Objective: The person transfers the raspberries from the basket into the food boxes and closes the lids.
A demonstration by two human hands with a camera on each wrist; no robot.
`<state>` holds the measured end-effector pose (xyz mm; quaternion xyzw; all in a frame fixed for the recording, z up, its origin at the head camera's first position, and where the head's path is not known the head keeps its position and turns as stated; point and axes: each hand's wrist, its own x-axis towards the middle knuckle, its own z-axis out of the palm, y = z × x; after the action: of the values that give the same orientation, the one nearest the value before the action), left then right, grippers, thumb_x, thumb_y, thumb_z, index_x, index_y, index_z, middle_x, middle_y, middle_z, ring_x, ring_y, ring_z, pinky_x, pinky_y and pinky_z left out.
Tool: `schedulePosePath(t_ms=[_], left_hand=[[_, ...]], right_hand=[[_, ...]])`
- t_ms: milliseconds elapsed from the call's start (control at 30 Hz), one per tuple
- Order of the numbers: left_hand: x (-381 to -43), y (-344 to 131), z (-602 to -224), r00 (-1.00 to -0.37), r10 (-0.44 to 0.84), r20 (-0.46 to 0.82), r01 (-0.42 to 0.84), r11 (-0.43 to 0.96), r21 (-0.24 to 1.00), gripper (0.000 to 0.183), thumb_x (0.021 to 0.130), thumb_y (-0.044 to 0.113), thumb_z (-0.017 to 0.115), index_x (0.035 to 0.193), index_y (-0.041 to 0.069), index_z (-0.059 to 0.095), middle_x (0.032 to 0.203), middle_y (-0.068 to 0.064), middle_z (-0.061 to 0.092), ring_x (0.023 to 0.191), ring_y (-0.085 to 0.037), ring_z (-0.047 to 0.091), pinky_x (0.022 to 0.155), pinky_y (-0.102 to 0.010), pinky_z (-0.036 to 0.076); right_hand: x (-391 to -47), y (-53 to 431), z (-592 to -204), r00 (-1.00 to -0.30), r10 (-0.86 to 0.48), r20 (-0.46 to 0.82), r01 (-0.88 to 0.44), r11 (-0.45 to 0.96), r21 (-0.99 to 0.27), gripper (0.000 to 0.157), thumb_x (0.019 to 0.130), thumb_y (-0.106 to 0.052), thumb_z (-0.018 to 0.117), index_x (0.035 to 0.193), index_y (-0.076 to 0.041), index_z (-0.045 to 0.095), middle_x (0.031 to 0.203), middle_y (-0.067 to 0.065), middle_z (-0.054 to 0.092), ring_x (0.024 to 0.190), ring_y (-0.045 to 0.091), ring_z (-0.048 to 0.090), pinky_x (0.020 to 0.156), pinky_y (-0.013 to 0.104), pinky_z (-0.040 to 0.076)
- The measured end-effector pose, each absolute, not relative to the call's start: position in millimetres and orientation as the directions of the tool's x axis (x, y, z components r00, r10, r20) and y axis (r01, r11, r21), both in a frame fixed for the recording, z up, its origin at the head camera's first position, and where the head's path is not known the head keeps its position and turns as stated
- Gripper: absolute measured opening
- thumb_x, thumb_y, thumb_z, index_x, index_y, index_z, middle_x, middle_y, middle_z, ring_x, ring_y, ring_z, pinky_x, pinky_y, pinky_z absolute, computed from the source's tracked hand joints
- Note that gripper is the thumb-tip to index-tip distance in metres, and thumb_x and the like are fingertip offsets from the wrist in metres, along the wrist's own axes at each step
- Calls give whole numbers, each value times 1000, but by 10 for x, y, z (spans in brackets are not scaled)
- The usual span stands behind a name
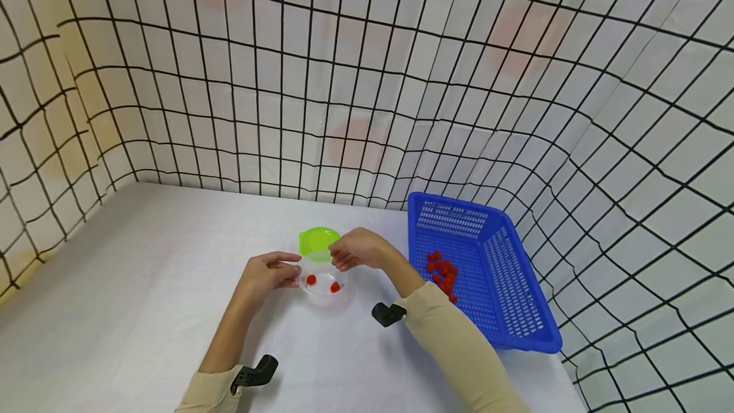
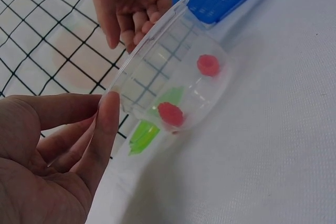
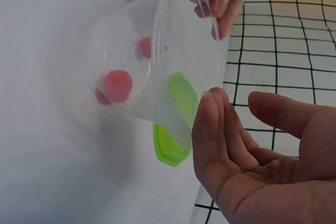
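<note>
A clear round plastic tub (image 2: 205, 98) stands on the white cloth with two raspberries at its bottom, one raspberry (image 1: 311, 280) to the left and another raspberry (image 1: 335, 287) to the right. My left hand (image 1: 266, 276) pinches the tub's rim at its left side between thumb and fingers. Over the opposite side of the rim is my right hand (image 1: 361, 249), fingers loosely bent and nothing between them; in the right wrist view its thumb (image 3: 283, 111) stands apart from the fingertips. Just behind the tub lies a shallow lime-green piece (image 1: 315, 239), partly seen through the clear wall.
To the right, a blue perforated basket (image 1: 541, 317) holds several more raspberries (image 1: 443, 271) near its left side. My right forearm passes in front of its near left corner. A black wire grid (image 1: 281, 101) rises behind the table and along both sides.
</note>
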<state>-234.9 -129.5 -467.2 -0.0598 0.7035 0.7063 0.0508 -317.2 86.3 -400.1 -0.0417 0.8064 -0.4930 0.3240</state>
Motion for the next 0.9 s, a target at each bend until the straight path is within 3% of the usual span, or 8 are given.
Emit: schedulePosePath(t_ms=[167, 300, 467, 633, 900], left_hand=[[-2355, -1302, -4672, -985, -23, -171, -171, -1, 985, 34, 92, 7, 72, 124, -4, 67, 99, -15, 76, 70, -15, 74, 72, -25, 63], [-2351, -1303, -4673, -986, -19, -165, -165, 6, 986, 36, 92, 8, 71, 125, -6, 66, 99, -15, 76, 70, -15, 73, 72, -24, 63], [-2352, -1289, -4675, -987, -9, -163, -163, -2, 987, 35, 92, 6, 71, 125, -7, 66, 98, -16, 76, 69, -15, 73, 71, -25, 63], [-2356, -1280, -4675, -987, -4, -158, -158, -9, 987, 35, 92, 6, 71, 124, -7, 66, 98, -16, 77, 70, -15, 73, 72, -25, 63], [-2363, -1283, -4697, -986, -4, -166, -166, -6, 986, 36, 93, 7, 70, 125, -7, 66, 99, -16, 76, 70, -15, 73, 72, -25, 63]], right_hand=[[-3196, 949, -3837, -799, -374, -471, 227, 538, -812, 35, 101, -17, 60, 120, 12, 64, 91, 12, 70, 77, 19, 67, 76, 27, 63], [-3218, 1073, -3683, -826, -337, -452, 211, 559, -802, 32, 100, -18, 62, 115, 9, 66, 94, 14, 71, 83, 24, 70, 77, 29, 63], [-3217, 1297, -3506, -861, -295, -415, 187, 575, -797, 26, 99, -20, 64, 107, 5, 67, 96, 16, 72, 79, 21, 71, 77, 30, 64], [-3215, 1557, -3379, -877, -270, -397, 179, 583, -792, 30, 99, -21, 64, 110, 7, 66, 104, 21, 71, 76, 19, 70, 81, 33, 63], [-3196, 1973, -3300, -897, -219, -385, 179, 617, -766, 31, 100, -23, 64, 109, 7, 67, 103, 20, 70, 82, 22, 70, 88, 37, 62]])
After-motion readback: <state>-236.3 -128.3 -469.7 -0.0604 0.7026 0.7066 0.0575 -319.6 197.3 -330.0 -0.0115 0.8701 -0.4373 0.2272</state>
